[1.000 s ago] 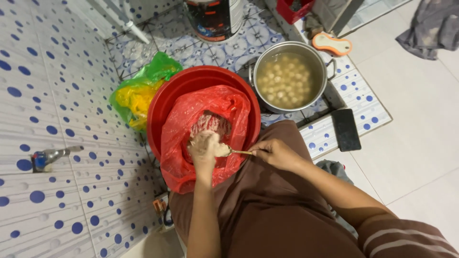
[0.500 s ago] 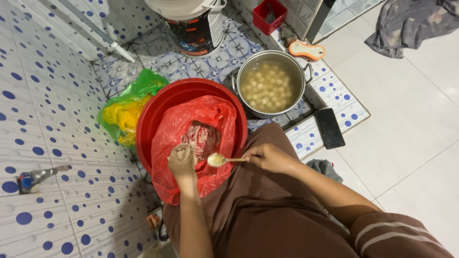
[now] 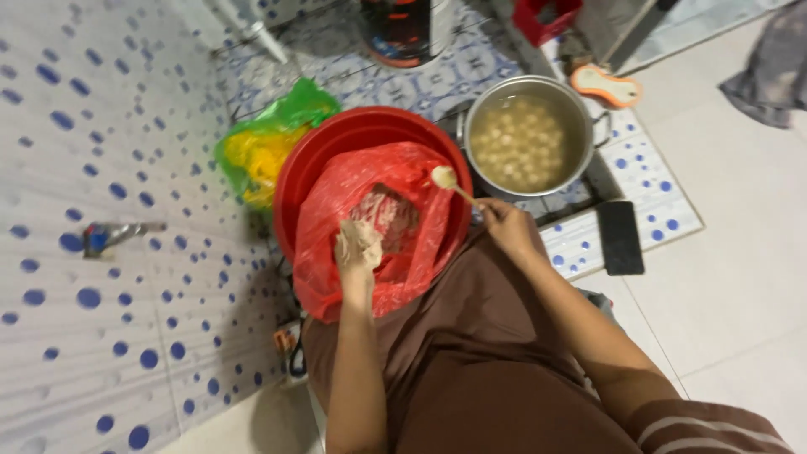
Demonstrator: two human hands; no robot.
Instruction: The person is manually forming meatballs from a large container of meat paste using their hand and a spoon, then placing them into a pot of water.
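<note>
Kneading hand: the left hand (image 3: 358,245) sits inside the red plastic bag (image 3: 382,227), fingers curled together around a lump of pale paste that coats them.
Spoon hand: the right hand (image 3: 507,225) has its fingers clamped on the handle of a spoon (image 3: 449,182), just beside the basin's right rim.
Spoon: its bowl carries a rounded pale dollop and is raised over the right edge of the bag, pointing up and left, between the bag and the pot.
Paste: a pinkish-white mass (image 3: 388,215) lies in the bottom of the bag, just above the left hand.
Bag and basin: the red bag lines a round red basin (image 3: 336,147), its edge draping over the near rim onto the person's brown-clad lap.
Pot: a metal pot (image 3: 528,141) stands just right of the basin, filled with cloudy liquid and many pale balls.
Floor, left: a green and yellow plastic bag (image 3: 267,150) lies against the basin's left side on blue-dotted tiles.
Floor, right: a black phone (image 3: 620,237) lies flat below the pot, near the right forearm.
</note>
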